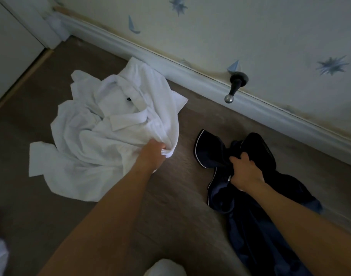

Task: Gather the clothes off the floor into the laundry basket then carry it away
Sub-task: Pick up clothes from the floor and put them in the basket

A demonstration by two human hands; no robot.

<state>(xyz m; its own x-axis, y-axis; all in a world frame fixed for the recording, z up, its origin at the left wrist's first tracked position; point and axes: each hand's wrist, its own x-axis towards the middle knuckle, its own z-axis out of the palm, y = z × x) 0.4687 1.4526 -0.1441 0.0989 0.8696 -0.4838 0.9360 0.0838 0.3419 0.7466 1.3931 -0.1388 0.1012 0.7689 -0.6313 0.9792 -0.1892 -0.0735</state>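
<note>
**Both hands on garments, floor by the skirting board**

Head view. Dim light, some blur.

- Left hand point(150, 154): fingers curled into a fold of the white garment point(103, 136), bunching the cloth in the fist. The fingertips are buried in the fabric, so I cannot tell how they lie.
- White garment: towelling-like, with a collar, crumpled in a heap on the floor point(31, 216). Its far edge is just beside the skirting board point(150, 50). Most of it lies flat on the floor; only the gripped fold is gathered up.
- Small dark tag point(128, 99) at the collar. Too small to read; cannot tell if it carries writing.
- Right hand point(244, 172): fingers curled round a bunch of the dark navy garment point(256, 226), thumb towards the left side of the bunch.
- Dark navy garment: thin white piping point(196, 148) along one edge. It lies on the floor nearer the skirting board's right stretch and trails towards the bottom edge of the view, under the right forearm. A strip of bare floor separates it from the white garment.
- Door stop point(235, 85): dark stem, metal ball tip, standing out from the skirting board, beyond the gap between the two garments.
- Wallpaper point(250, 26): pale, with blue stars and small sailboats.
- White rounded shape point(164, 267) at the bottom edge, cropped; cannot tell what it is.
</note>
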